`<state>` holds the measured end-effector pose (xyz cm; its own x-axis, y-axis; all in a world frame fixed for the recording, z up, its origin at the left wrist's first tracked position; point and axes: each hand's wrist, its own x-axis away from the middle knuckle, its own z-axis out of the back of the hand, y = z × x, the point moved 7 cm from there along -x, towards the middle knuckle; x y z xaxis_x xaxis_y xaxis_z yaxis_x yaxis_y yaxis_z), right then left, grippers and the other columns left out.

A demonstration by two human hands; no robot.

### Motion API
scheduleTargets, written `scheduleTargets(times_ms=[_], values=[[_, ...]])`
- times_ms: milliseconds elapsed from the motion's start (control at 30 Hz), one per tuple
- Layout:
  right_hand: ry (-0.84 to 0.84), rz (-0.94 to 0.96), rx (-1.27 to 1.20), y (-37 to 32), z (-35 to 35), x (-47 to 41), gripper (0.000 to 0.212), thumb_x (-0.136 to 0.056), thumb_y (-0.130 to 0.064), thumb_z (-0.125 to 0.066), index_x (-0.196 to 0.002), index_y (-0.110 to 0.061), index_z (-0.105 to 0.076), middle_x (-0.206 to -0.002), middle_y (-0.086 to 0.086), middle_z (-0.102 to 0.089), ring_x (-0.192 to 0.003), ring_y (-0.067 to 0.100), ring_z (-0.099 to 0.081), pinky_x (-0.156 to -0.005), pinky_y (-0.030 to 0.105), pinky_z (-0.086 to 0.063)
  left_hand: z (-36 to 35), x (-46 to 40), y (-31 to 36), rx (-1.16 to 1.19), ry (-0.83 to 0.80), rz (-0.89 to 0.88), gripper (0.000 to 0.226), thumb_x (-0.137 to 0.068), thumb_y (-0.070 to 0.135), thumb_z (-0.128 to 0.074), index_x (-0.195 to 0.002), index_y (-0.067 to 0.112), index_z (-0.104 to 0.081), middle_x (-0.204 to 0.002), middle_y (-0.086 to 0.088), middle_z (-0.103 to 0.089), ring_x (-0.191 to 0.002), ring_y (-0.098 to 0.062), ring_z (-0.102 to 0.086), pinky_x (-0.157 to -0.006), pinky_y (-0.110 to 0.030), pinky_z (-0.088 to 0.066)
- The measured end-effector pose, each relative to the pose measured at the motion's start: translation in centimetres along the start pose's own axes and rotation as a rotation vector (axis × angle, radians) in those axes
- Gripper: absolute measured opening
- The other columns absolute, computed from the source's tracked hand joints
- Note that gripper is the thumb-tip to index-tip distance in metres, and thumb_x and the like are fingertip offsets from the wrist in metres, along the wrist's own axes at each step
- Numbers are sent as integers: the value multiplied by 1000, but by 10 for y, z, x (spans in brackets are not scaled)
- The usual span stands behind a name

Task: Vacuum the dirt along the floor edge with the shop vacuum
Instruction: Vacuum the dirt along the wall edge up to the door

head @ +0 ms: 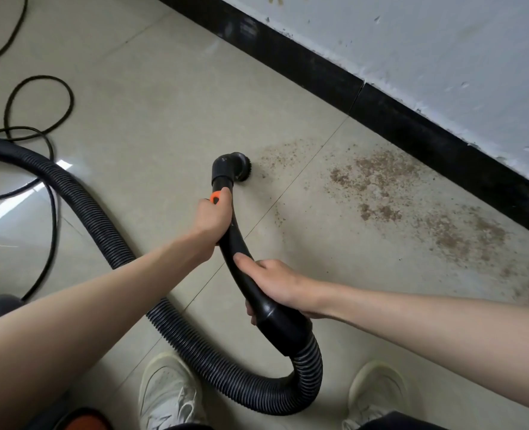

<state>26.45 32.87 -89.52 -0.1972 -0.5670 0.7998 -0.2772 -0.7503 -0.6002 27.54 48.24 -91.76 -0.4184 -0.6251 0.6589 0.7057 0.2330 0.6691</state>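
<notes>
A black curved vacuum wand (235, 243) ends in a round brush nozzle (239, 167) that sits on the beige tiled floor (163, 103). My left hand (210, 218) grips the wand just below the nozzle, beside an orange slider (216, 197). My right hand (275, 283) grips the wand lower down, near its cuff. Brown dirt (406, 200) lies scattered to the right of the nozzle, along the black baseboard (381, 107). The nozzle's bristles reach the left fringe of the dirt patch.
The ribbed black hose (108, 231) loops from the cuff past my white shoes (170, 392) and off to the left. A black power cord (39, 119) coils on the floor at upper left. A scuffed white wall (443, 57) rises above the baseboard.
</notes>
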Motion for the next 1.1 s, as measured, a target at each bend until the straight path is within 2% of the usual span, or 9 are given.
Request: scheduleTargets(times_ms=[133,267,400,600,667,767,833,967,1100], values=[[84,3,106,-3,12,2,55,-94,-62,-34,-82,-10,-47,-63,13,-65,-50,26,-62,-54,26,-50,-11,0,4,8,-38,9,31,-91,37,-40,-96,8,-48,-89,-10,-55,-78,-25,-57,-62,-29,-46],[176,49,213,-18,36,-1,59,-93,-65,-31,-83,-9,-49,-69,17,-71,-52,26,-66,-63,30,-53,-21,-5,25,5,-69,-2,32,-94,37,-38,-103,8,-46,-81,-4,-49,-69,-17,-51,-55,-26,-44],[218,47,229,-23,52,0,58,-94,-64,-31,-80,-10,-48,-69,16,-71,-50,24,-64,-70,32,-54,-33,-10,42,-50,-98,-22,28,-95,36,-36,-88,11,-46,-78,-3,-47,-66,-16,-50,-50,-26,-43],[288,30,152,-19,84,1,57,-94,-62,-32,-81,-9,-48,-63,14,-69,-47,24,-63,-57,26,-49,-70,-14,69,-106,-187,-37,31,-96,39,-37,-104,10,-44,-80,-2,-48,-66,-15,-52,-49,-26,-42],[314,38,107,-18,95,2,58,-95,-61,-31,-79,-9,-49,-64,16,-69,-48,23,-63,-60,28,-51,-86,-15,80,-142,-219,-57,34,-97,41,-37,-107,9,-43,-80,-2,-48,-66,-16,-52,-50,-26,-43],[357,39,46,-12,113,4,62,-96,-62,-30,-78,-7,-52,-63,16,-69,-54,24,-65,-73,34,-55,-113,-16,97,-190,-263,-96,39,-97,43,-37,-109,8,-44,-80,-3,-49,-65,-16,-53,-48,-26,-42],[383,40,19,-9,126,7,64,-96,-62,-29,-75,-7,-53,-63,17,-69,-59,26,-66,-75,34,-55,-130,-17,106,-206,-280,-112,41,-96,45,-37,-111,8,-45,-80,-3,-50,-66,-16,-53,-47,-25,-40],[430,39,-28,-6,149,11,67,-97,-61,-29,-71,-6,-56,-64,19,-69,-60,27,-65,-68,31,-53,-161,-19,119,-163,-304,-141,39,-96,46,-41,-105,8,-46,-79,-2,-50,-66,-16,-51,-51,-26,-41],[475,29,-102,-2,168,16,68,-97,-60,-31,-65,-6,-58,-60,17,-68,-52,24,-63,-61,28,-49,-185,-17,125,-100,-383,-104,37,-95,44,-41,-99,8,-49,-83,-5,-52,-69,-19,-53,-55,-26,-45]])
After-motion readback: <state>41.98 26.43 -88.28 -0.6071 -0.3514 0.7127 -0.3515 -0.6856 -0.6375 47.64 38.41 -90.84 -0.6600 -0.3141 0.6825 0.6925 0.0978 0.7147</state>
